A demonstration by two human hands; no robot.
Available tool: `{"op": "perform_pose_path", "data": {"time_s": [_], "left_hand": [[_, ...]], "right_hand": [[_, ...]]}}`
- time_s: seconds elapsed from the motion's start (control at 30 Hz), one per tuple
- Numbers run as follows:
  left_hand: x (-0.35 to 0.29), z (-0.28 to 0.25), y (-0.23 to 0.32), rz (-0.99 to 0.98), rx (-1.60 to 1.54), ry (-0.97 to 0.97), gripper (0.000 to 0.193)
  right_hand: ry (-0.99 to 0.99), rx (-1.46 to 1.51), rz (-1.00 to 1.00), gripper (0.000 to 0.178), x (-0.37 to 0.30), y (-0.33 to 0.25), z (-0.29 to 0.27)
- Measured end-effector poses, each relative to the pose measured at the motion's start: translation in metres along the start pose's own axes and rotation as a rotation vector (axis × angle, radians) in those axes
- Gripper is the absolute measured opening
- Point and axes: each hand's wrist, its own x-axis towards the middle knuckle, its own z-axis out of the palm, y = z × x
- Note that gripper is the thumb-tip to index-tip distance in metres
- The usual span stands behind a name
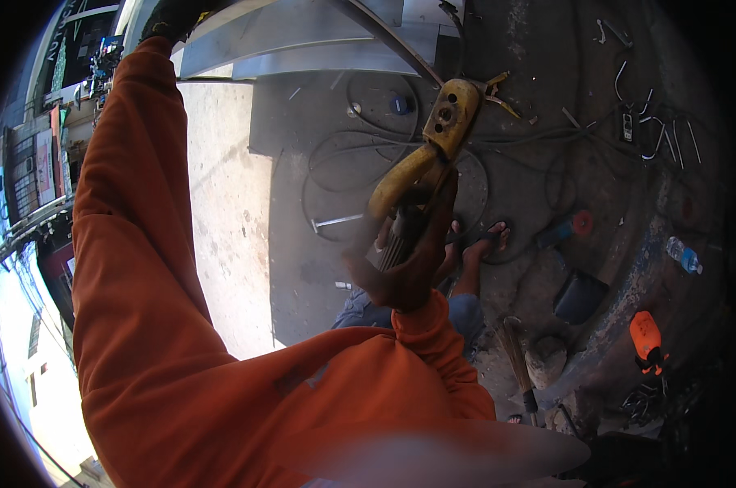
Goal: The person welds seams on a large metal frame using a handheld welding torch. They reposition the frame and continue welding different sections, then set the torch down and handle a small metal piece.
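My right hand (417, 268) is wrapped round the dark ribbed grip of a hacksaw (453, 118). The saw has a worn yellow handle with a curved guard and dark holes, and its thin metal frame runs up and left past the top edge. A frayed yellow strip (502, 93) sticks out beside the handle. At the upper left my left hand (173, 18) is dark and partly cut off by the edge; its fingers cannot be made out. It is close to the long grey metal profiles (311, 53), and whether it touches them is unclear.
Loops of dark cable (531, 138) cross the grey floor. Bent metal rods (657, 138) lie at right, above a plastic bottle (683, 254) and an orange item (646, 333). A black box (579, 297) and a wooden-handled tool (514, 358) lie near my sandalled feet (488, 237).
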Motion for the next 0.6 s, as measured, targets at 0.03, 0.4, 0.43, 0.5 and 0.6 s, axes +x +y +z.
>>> {"op": "perform_pose_path", "data": {"time_s": [0.03,0.4,0.43,0.5,0.6], "left_hand": [[0.0,0.0,0.0,0.003,0.003,0.004,0.051],[0.003,-0.017,0.009,0.018,0.025,0.012,0.044],[0.002,-0.021,0.011,0.019,0.027,0.015,0.044],[0.003,-0.028,0.015,0.008,0.015,0.012,0.042],[0.005,-0.032,0.018,-0.046,-0.07,-0.026,0.039]], "right_hand": [[-0.004,-0.006,0.002,0.131,0.001,0.001,0.0],[-0.021,0.041,0.029,0.13,0.003,-0.001,0.0],[-0.016,0.043,0.028,0.13,0.003,-0.001,0.001],[-0.016,0.045,0.014,0.13,0.004,0.0,0.001],[-0.03,0.035,0.014,0.13,0.004,-0.001,0.001]]}}
